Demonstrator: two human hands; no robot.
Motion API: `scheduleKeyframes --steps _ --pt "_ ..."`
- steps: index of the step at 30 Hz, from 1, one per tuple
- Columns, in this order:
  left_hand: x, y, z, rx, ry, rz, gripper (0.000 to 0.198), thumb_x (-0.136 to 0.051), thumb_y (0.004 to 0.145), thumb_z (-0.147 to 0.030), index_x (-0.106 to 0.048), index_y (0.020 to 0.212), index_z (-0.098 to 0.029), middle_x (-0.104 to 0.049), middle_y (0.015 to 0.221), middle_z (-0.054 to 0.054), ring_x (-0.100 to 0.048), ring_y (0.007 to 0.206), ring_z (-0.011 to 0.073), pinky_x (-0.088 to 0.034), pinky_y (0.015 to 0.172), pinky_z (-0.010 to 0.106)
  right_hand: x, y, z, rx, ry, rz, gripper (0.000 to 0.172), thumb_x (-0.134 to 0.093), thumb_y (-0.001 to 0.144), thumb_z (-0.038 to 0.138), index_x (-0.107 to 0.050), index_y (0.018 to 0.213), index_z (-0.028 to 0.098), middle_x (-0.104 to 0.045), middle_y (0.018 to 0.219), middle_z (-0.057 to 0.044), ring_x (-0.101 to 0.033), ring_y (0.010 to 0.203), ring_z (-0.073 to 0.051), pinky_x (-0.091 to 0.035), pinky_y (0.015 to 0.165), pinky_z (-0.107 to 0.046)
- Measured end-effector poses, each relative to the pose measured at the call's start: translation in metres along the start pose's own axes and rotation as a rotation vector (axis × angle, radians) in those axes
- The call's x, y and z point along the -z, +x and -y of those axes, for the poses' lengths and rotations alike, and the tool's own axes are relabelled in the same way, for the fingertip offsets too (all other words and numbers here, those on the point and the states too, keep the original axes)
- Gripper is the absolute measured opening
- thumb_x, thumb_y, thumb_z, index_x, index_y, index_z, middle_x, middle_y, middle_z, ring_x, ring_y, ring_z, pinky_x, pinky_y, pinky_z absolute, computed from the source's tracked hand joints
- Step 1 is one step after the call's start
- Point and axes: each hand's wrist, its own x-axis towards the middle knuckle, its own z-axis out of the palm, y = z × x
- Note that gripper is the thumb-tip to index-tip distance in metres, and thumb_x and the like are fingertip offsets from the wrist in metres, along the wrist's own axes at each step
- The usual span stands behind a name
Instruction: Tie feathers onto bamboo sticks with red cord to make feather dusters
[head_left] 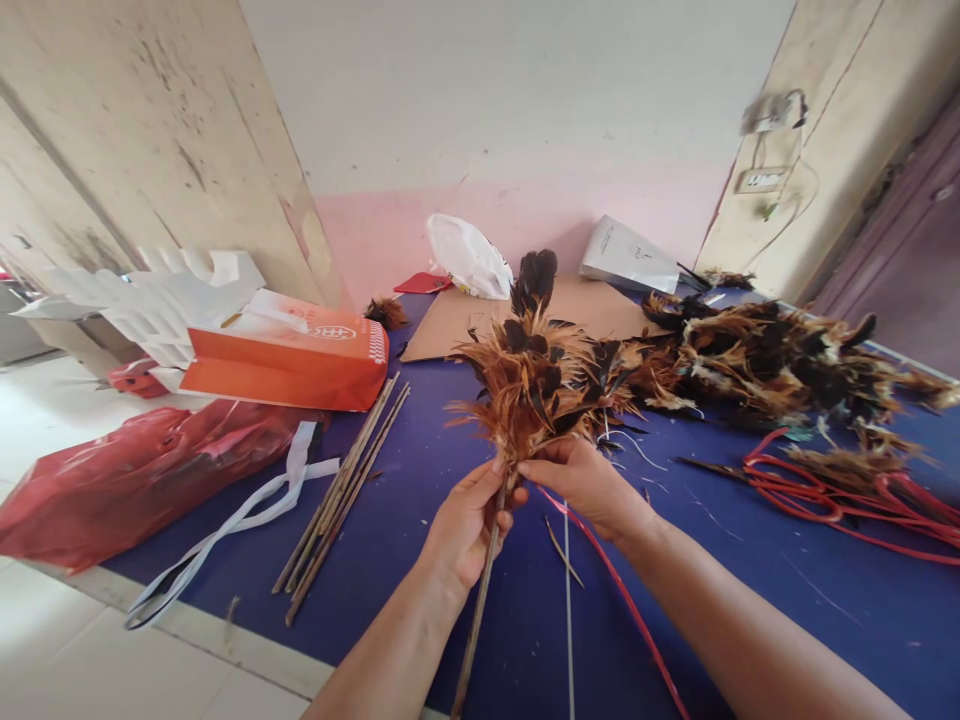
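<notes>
In the head view, my left hand (469, 520) is curled closed around a thin stick (484, 590), just below the bunch of brown and black feathers (529, 375) at its top. The fingers of my right hand (581, 480) pinch close together at the base of that bunch; I cannot tell whether they also grip the red strip (619, 585) trailing below. More sticks (345, 490) lie to the left on the blue table (409, 560).
</notes>
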Motion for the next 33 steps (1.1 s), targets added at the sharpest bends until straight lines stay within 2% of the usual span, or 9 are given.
scheduleKeyframes --steps 6,10,14,16,18,20,23,27,33 --pt "0.0 -0.001 -0.002 0.081 -0.035 0.05 0.005 -0.056 0.079 -0.013 -0.061 0.079 -0.01 -0.062 0.068 0.007 -0.053 0.042 0.0044 -0.038 0.03 0.008 0.003 -0.002 0.011 -0.024 0.235 0.146 0.016 -0.066 0.063 0.021 -0.07 0.077 0.014 -0.068 0.074 -0.003 -0.059 0.072 -0.015 -0.046 0.075 -0.028" --pt "0.001 -0.002 -0.001 0.072 -0.013 0.103 0.006 -0.057 0.079 -0.014 -0.061 0.078 -0.01 -0.059 0.065 0.005 -0.049 0.042 0.0031 -0.036 0.03 0.007 0.005 -0.003 0.007 -0.088 0.351 0.189 0.022 -0.07 0.06 0.023 -0.069 0.08 0.012 -0.066 0.073 -0.004 -0.058 0.068 -0.013 -0.045 0.071 -0.027" --pt "0.002 -0.002 -0.001 0.039 0.016 0.154 0.006 -0.062 0.076 -0.016 -0.061 0.075 -0.01 -0.056 0.06 0.003 -0.047 0.042 0.0028 -0.035 0.031 0.007 0.007 -0.003 -0.003 -0.163 0.351 0.228 0.026 -0.071 0.063 0.029 -0.067 0.081 0.012 -0.065 0.074 -0.005 -0.057 0.066 -0.013 -0.043 0.061 -0.025" --pt "0.003 -0.001 -0.001 0.034 0.003 0.162 0.004 -0.062 0.074 -0.014 -0.061 0.074 -0.01 -0.054 0.058 0.002 -0.046 0.041 0.0024 -0.034 0.031 0.007 0.008 -0.002 -0.006 -0.216 0.352 0.206 0.028 -0.073 0.062 0.032 -0.065 0.08 0.012 -0.063 0.071 -0.004 -0.053 0.059 -0.009 -0.037 0.05 -0.02" --pt "0.003 -0.001 -0.002 0.028 -0.02 0.168 0.002 -0.062 0.073 -0.011 -0.061 0.073 -0.009 -0.054 0.059 0.002 -0.044 0.041 0.0016 -0.032 0.031 0.006 0.007 -0.001 -0.008 -0.233 0.391 0.167 0.03 -0.076 0.058 0.032 -0.062 0.076 0.013 -0.058 0.063 0.0 -0.042 0.048 -0.005 -0.026 0.041 -0.017" --pt "0.003 -0.001 -0.003 0.021 -0.044 0.178 0.002 -0.061 0.073 -0.009 -0.06 0.072 -0.009 -0.053 0.06 0.003 -0.043 0.041 0.0012 -0.03 0.031 0.006 0.004 0.001 -0.008 -0.219 0.459 0.116 0.031 -0.078 0.054 0.031 -0.058 0.069 0.013 -0.049 0.053 0.005 -0.029 0.042 -0.002 -0.016 0.038 -0.017" --pt "0.004 -0.001 -0.003 0.01 -0.06 0.183 0.002 -0.061 0.073 -0.011 -0.06 0.073 -0.009 -0.053 0.061 0.002 -0.042 0.041 0.001 -0.029 0.03 0.006 0.0 0.001 -0.007 -0.21 0.52 0.05 0.034 -0.078 0.053 0.031 -0.05 0.063 0.015 -0.033 0.043 0.011 -0.018 0.038 -0.001 -0.009 0.037 -0.018" --pt "0.005 0.0 -0.002 0.0 -0.05 0.184 0.003 -0.061 0.073 -0.012 -0.06 0.075 -0.01 -0.052 0.061 0.002 -0.041 0.041 0.001 -0.028 0.03 0.006 -0.007 -0.002 -0.008 -0.221 0.5 0.009 0.035 -0.075 0.058 0.035 -0.045 0.064 0.018 -0.028 0.04 0.013 -0.014 0.035 -0.001 -0.006 0.036 -0.019" --pt "0.003 0.0 -0.003 -0.049 -0.029 0.167 0.007 -0.064 0.072 -0.016 -0.059 0.074 -0.01 -0.051 0.059 0.0 -0.039 0.04 0.0002 -0.026 0.03 0.006 -0.016 -0.006 -0.007 -0.192 0.521 -0.054 0.035 -0.073 0.06 0.037 -0.044 0.067 0.018 -0.031 0.04 0.012 -0.015 0.034 -0.001 -0.007 0.035 -0.018"
